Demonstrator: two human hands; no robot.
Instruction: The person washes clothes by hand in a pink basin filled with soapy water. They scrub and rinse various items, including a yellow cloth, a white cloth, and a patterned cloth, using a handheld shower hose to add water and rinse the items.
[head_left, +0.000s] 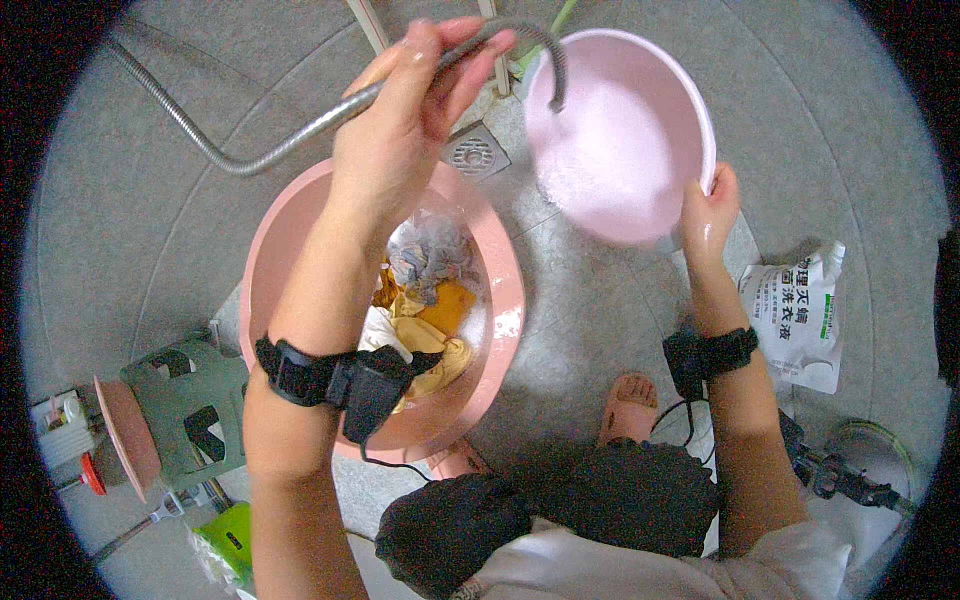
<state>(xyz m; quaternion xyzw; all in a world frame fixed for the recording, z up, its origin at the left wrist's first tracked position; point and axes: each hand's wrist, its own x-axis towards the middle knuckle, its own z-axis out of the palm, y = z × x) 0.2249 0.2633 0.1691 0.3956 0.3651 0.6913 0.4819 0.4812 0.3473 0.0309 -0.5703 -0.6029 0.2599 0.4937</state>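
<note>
My left hand (401, 112) grips a flexible metal shower hose (322, 120), whose curved end hangs over the rim of a pale pink plastic basin (622, 135). With my right hand (709, 214) I hold that basin by its near right rim, and it looks tilted. Water seems to splash inside it, though the picture is blurred there. Beneath my left forearm stands a larger salmon-pink tub (506, 300) holding wet clothes: a grey patterned cloth (431, 259), an orange-brown one (450, 307) and pale yellow ones (450, 360). Both wrists wear black straps with small devices.
A white laundry detergent pouch (799, 322) with printing lies at right. A square floor drain (476, 152) is set in the tiles beyond the tub. At left are a green-grey plastic stool (184, 412), a pink lid-like disc (127, 439) and a bright green item (229, 540).
</note>
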